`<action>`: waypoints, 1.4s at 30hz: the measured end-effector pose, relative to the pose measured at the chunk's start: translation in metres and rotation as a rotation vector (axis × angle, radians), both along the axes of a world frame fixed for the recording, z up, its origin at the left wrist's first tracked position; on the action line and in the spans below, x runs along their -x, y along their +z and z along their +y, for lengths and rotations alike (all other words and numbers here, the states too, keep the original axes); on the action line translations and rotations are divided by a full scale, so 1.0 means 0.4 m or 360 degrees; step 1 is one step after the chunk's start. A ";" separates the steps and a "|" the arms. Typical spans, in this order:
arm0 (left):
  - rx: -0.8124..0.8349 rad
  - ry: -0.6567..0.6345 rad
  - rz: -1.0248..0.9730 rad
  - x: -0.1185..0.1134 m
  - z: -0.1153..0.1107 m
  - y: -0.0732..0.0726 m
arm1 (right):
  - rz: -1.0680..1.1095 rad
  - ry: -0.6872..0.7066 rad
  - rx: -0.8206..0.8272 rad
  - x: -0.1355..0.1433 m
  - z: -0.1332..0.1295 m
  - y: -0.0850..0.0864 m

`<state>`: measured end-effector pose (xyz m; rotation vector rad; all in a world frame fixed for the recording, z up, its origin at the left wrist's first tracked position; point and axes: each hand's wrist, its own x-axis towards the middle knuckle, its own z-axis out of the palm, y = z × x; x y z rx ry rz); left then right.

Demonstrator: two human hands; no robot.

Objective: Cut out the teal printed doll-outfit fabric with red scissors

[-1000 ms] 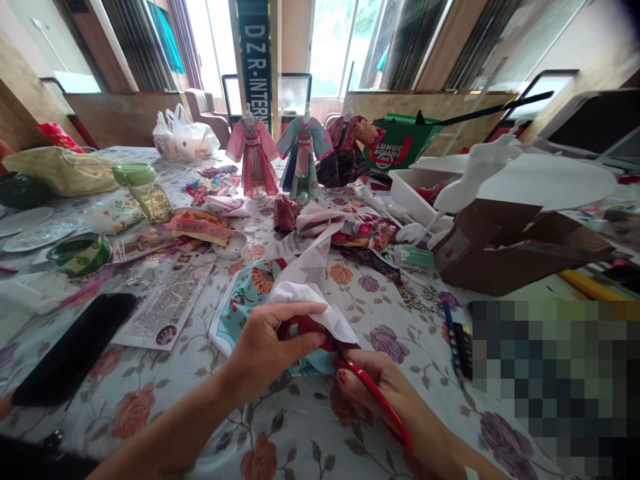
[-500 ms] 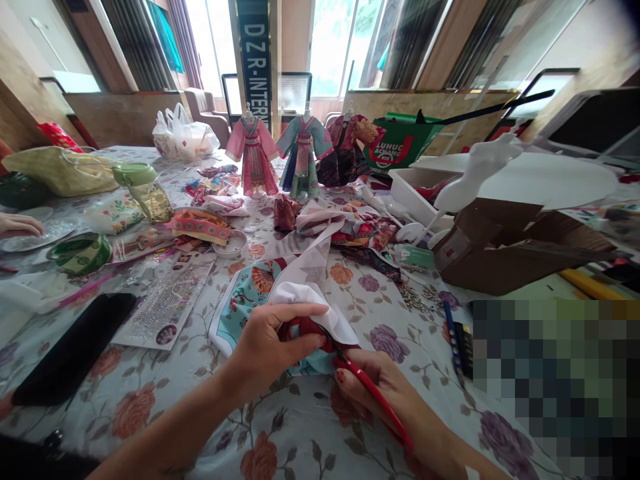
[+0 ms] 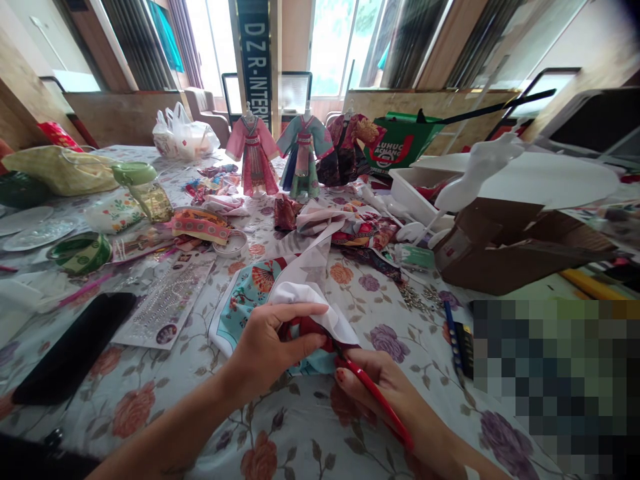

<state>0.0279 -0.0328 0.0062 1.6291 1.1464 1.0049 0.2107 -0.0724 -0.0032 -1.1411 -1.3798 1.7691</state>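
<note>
The floral tablecloth (image 3: pixel 300 433) spreads under everything; its patterned surface shows in a strip before the wrists and in a wider stretch right of the work, while a pixelated patch hides the lower right corner. The brown cardboard box (image 3: pixel 480 260) bounds that stretch at the far right, flaps spread, well apart from the fingers. Beyond the work stand the pink dress (image 3: pixel 250 157) and the teal dress (image 3: pixel 304 157), near each other, with a low heap of cloth pieces (image 3: pixel 345 230) nearer in. The teal printed fabric (image 3: pixel 245 293) lies at the middle, its pale left edge on the tablecloth. The black flat slab (image 3: pixel 75 347) lies on the left, with tablecloth between its right edge and the forearm. The left hand (image 3: pixel 273 343) pinches the white fabric (image 3: pixel 300 293) and dark red fabric (image 3: pixel 307 327) between thumb and fingers, just over the teal print. The right hand (image 3: pixel 393 383) is wrapped round the red-handled scissors (image 3: pixel 376 393), whose tips meet the dark red edge; how far the blades part cannot be told. Smaller still, the blue pencil (image 3: pixel 454 340) and the scattered metal bits (image 3: pixel 423 297) edge the right-hand stretch
</note>
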 end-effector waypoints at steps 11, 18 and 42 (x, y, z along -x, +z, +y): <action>0.0057 0.0018 -0.0052 -0.004 0.001 -0.001 | -0.0039 -0.0002 -0.0007 -0.001 0.001 0.002; 0.0051 0.0036 -0.0056 -0.003 0.002 -0.002 | -0.0044 -0.0007 0.0000 -0.003 0.001 0.001; -0.0005 0.0137 -0.0029 -0.009 -0.005 0.002 | -0.0098 -0.0124 0.0059 0.002 -0.001 0.005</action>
